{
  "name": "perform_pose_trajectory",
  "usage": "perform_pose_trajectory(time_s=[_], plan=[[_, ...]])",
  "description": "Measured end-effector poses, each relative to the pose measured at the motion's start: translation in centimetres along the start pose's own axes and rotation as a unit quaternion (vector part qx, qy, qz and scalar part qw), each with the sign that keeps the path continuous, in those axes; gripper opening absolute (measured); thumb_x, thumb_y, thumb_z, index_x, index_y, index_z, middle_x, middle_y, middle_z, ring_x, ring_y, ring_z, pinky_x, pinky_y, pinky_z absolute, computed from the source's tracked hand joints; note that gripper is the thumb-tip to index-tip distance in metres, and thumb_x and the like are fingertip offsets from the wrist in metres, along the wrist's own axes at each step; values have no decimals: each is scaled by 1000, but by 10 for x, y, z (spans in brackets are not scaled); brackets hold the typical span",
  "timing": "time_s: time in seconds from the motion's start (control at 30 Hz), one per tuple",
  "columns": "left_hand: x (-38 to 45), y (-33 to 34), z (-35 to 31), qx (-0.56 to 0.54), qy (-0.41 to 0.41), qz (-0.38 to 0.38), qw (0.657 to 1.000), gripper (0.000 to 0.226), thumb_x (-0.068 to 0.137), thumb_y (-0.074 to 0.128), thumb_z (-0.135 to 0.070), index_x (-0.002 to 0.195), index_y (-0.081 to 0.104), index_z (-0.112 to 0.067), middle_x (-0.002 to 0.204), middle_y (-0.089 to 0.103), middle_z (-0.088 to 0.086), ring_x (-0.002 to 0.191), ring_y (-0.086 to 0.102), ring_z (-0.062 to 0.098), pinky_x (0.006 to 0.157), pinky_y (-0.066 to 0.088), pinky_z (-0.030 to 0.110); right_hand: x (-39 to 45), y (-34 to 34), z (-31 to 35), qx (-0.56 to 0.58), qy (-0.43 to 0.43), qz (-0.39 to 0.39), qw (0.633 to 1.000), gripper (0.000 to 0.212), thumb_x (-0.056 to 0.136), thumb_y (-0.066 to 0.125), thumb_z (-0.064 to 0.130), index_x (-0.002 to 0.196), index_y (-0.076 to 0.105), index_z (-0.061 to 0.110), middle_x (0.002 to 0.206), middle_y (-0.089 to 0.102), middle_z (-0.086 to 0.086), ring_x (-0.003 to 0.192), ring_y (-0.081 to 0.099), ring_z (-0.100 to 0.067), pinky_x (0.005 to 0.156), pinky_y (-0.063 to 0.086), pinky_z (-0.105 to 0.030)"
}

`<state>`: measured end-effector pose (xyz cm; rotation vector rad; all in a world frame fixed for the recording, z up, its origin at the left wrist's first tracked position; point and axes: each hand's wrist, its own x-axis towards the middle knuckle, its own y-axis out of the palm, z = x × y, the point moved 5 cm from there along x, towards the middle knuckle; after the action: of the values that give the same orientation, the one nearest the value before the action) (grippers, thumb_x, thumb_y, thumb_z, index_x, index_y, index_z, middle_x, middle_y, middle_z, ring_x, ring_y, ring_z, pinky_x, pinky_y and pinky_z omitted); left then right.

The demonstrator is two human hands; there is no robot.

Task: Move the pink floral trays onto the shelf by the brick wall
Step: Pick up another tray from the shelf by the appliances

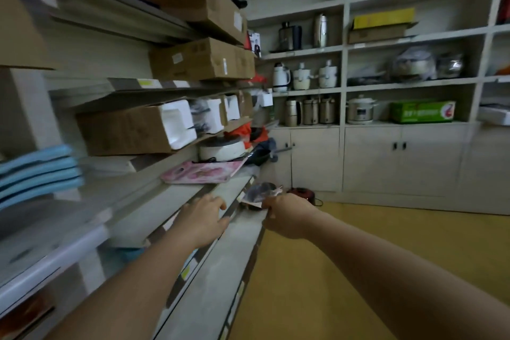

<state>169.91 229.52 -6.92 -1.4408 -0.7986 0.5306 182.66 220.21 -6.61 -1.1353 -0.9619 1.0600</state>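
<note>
My left hand (202, 219) lies open on the shelf edge (176, 201); free floor (345, 257) on the right. My right hand (287, 214) pinches a blurred flat item (259, 192). The pink floral tray (202, 172) lies beyond both.

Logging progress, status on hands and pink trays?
Left hand open on grey shelf edge. Right hand shut on a blurred flat item. Pink floral trays stacked on shelf ahead, untouched.

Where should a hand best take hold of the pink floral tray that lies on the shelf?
Probably at the near long edge of the pink floral tray, approached from the aisle side. It lies flat on the shelf with that edge exposed, while a white cooker crowds its far side.
</note>
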Motion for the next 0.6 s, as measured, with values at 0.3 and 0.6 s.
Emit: perform_pose_trajectory(time_s=[0.3,0.6], plan=[[182,67,-31,5,-42,26,999,44,97,40,-42,133,48,-17,138,46,8,126,44,25,100,36,34,158,27,-109,27,-44,24,998,53,97,50,30,145,34,15,143,46,-12,128,47,-29,104,43,-41],[345,108,-17,-9,-142,52,988,48,98,42,-39,138,43,-13,144,43,9,131,42,26,102,36,33,342,32,-188,25,-100,63,993,53,96,51,27,145,35,14,139,49,-12,125,48,-29,99,43,-36]])
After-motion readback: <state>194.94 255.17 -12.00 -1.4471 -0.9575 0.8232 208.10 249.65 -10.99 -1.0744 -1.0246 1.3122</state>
